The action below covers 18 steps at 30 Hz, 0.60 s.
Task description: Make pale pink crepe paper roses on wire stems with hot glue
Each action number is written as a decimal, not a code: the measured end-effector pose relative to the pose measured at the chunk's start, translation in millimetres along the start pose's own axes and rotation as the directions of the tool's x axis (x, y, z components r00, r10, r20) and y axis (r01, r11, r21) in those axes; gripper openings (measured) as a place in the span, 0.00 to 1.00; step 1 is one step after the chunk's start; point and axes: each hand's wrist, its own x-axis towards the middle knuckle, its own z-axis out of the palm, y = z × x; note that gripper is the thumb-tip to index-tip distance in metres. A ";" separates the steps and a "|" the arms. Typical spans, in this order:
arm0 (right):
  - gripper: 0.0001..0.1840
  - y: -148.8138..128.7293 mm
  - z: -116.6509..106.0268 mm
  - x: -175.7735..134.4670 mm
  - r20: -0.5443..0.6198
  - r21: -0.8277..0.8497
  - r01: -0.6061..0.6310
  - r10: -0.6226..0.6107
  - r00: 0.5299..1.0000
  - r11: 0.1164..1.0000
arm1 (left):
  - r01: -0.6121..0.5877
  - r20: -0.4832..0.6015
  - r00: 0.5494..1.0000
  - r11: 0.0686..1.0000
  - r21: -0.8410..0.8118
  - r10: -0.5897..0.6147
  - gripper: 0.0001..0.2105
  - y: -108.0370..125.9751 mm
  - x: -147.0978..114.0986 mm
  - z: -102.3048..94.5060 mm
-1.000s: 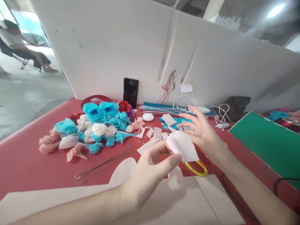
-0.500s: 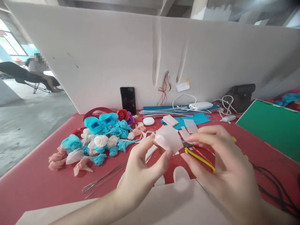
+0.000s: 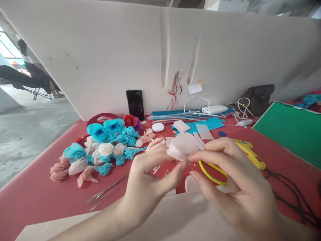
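Red-covered table (image 3: 37,190), off-white panel (image 3: 112,50) behind it. Small white card (image 3: 195,88) with a yellow corner patch, upper half right of centre; any writing too small to read. You've got a pale pink, thin paper petal (image 3: 184,145) mid-frame: your left hand (image 3: 150,170), centre, pinches its lower edge, thumb against fingers. Your right hand (image 3: 240,180), lower right, is part open, index fingertip touching that edge, thumb slightly apart. Blue, white and pink paper flowers (image 3: 105,149) left.

On the red table (image 3: 37,194) lie flowers (image 3: 105,149) (many blue), wires (image 3: 107,189) and a glue gun (image 3: 250,154).
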 end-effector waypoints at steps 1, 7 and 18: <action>0.08 -0.2 0.1 0.2 0.004 0.003 -0.011 0.011 1.000 1.000 | -0.008 -0.010 1.000 1.000 0.024 0.008 0.07 0.6 0.3 -0.5; 0.07 -0.4 0.7 1.7 0.017 0.037 -0.036 0.035 0.999 0.999 | 0.021 -0.020 1.000 1.000 0.007 -0.021 0.08 2.7 -0.3 -0.1; 0.10 -3.2 -0.4 3.9 0.014 -0.037 0.018 -0.017 1.000 0.999 | 0.376 0.146 0.925 0.790 -0.485 -0.350 0.05 -2.4 -2.6 5.3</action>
